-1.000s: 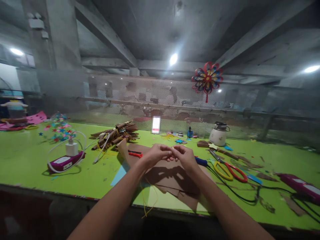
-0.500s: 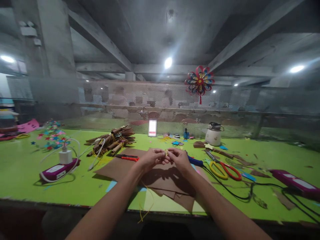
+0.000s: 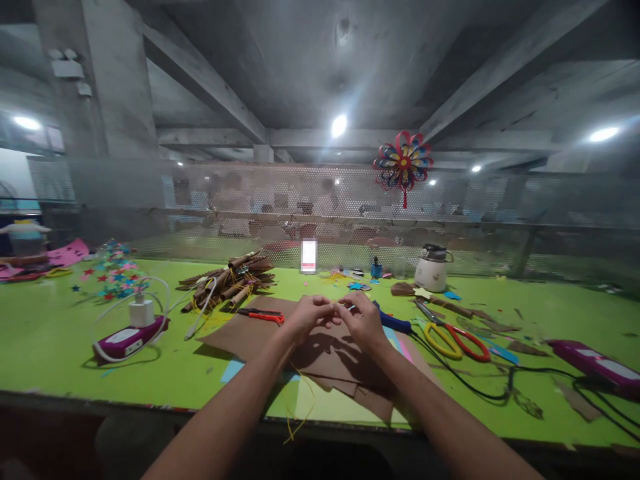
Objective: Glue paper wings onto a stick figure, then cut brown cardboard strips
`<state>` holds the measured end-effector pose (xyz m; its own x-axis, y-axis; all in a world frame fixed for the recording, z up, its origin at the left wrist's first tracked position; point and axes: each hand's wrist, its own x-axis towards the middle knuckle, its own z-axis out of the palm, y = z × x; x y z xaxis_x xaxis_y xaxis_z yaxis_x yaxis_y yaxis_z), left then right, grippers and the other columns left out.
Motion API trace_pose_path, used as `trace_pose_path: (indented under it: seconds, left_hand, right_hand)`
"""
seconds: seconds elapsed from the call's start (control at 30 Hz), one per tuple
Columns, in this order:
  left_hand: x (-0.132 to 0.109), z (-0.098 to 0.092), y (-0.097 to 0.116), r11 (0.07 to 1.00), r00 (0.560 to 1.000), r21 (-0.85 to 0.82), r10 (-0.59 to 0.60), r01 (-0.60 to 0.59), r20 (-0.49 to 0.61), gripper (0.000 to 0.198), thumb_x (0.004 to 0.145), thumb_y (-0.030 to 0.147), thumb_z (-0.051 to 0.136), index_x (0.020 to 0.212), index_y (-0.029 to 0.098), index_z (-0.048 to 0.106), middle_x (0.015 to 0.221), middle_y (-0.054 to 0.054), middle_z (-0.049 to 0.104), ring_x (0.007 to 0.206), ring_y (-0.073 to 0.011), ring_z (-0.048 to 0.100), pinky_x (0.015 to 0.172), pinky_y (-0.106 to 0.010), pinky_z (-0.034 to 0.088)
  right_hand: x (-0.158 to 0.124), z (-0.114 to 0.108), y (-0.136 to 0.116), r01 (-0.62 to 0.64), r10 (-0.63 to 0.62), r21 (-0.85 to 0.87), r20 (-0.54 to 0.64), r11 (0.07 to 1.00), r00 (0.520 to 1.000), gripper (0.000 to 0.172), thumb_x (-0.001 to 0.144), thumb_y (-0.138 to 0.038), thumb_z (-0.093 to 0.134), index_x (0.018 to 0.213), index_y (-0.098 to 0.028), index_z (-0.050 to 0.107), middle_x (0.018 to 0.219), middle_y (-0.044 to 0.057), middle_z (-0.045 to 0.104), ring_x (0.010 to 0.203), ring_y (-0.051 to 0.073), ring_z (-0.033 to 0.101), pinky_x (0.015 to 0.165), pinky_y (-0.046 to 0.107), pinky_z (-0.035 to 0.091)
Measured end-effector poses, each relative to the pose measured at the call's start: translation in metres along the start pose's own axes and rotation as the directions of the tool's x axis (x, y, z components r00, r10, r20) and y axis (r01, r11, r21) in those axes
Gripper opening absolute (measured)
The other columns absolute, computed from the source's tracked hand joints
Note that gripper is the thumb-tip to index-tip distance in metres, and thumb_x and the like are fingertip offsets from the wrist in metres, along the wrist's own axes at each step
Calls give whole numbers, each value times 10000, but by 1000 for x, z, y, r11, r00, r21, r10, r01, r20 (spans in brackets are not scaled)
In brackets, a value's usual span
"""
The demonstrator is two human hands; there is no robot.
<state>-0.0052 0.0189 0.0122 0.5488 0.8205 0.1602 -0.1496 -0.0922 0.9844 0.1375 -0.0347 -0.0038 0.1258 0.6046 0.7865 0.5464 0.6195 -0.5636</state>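
My left hand point(image 3: 311, 316) and my right hand point(image 3: 361, 319) meet at the fingertips above brown paper sheets point(image 3: 230, 335). Both are closed in a pinch on a thin yellow string, of which only a tiny bit shows between the fingers. Below my left forearm, loose yellow string point(image 3: 313, 395) hangs over the table's front edge. Red-handled snips point(image 3: 266, 317) lie on the paper left of my hands. On the right, a blue-handled tool with a black cord point(image 3: 395, 323) lies close to my right hand.
Large scissors with yellow and red handles point(image 3: 467, 342) lie right of the paper. A bundle of brown paper rolls point(image 3: 235, 283), a purple power strip point(image 3: 131, 339) and another purple strip point(image 3: 595, 363) rest on the green table point(image 3: 45, 333). A white kettle-like jug point(image 3: 431, 272) stands behind.
The whole view has shifted slightly, so things appear a little further right. My hands keep pinching together; the right hand's fingers are bent a bit higher.
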Motion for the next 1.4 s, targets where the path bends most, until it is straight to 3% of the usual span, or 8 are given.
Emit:
trace_pose_path:
  seconds: [0.17,0.33,0.53,0.67,0.83,1.0,1.23,1.4]
  left_hand:
    - [-1,4,1,999,1000,-21,26,-26,-14,319,597,296,791,697,109,553,627,-57,652,616,-170,656,529,-223,476]
    - [-6,9,8,993,998,-113,30,-23,63,278,679,274,742,736,117,519,681,-94,678,663,-187,675,609,-261,524]
    - [-8,8,11,981,990,-193,3,23,138,198,748,234,673,745,107,521,704,-129,684,695,-199,685,620,-259,531]
    - [-6,7,9,985,996,-169,-7,23,93,208,730,218,694,743,110,517,708,-131,689,689,-194,684,616,-255,527]
    - [-4,8,4,995,998,-89,42,-38,45,291,653,237,757,712,123,497,668,-106,686,670,-204,679,605,-281,529]
    - [-4,9,3,998,998,-38,53,-52,32,309,653,299,756,705,121,509,640,-89,672,638,-189,668,586,-273,519]
    - [-2,3,2,998,1000,-60,7,-7,2,305,645,342,756,733,109,579,671,-75,657,634,-156,643,588,-246,480]
    - [3,0,-2,995,996,-82,46,-52,-76,323,573,341,795,700,94,630,615,-30,614,593,-100,569,597,-224,424]
  right_hand:
    - [1,4,11,-163,164,29,-24,986,986,271,732,-417,624,610,-191,540,573,-5,533,542,142,502,531,269,416]
    - [3,3,19,-316,313,220,48,923,948,268,693,-420,641,773,-167,600,626,15,608,561,158,548,503,264,423]
    - [6,-4,18,-321,312,263,76,910,947,261,682,-426,644,687,-166,645,622,27,632,569,154,547,545,275,448]
    - [6,-7,11,-325,302,316,119,891,946,319,704,-483,626,716,-167,664,631,20,634,542,142,538,536,271,446]
    - [5,-5,6,-441,425,336,125,832,897,448,701,-589,590,589,-156,619,552,24,605,514,146,529,494,264,420]
    - [5,-5,5,-393,375,242,119,887,919,376,638,-524,672,595,-153,624,524,4,585,491,127,486,497,258,401]
    - [7,-9,6,-372,343,236,157,898,926,315,630,-454,696,659,-146,635,553,5,594,501,127,491,528,267,406]
    - [7,-9,7,-359,322,255,177,898,930,332,628,-472,706,606,-155,611,534,-1,579,493,120,486,518,258,406]
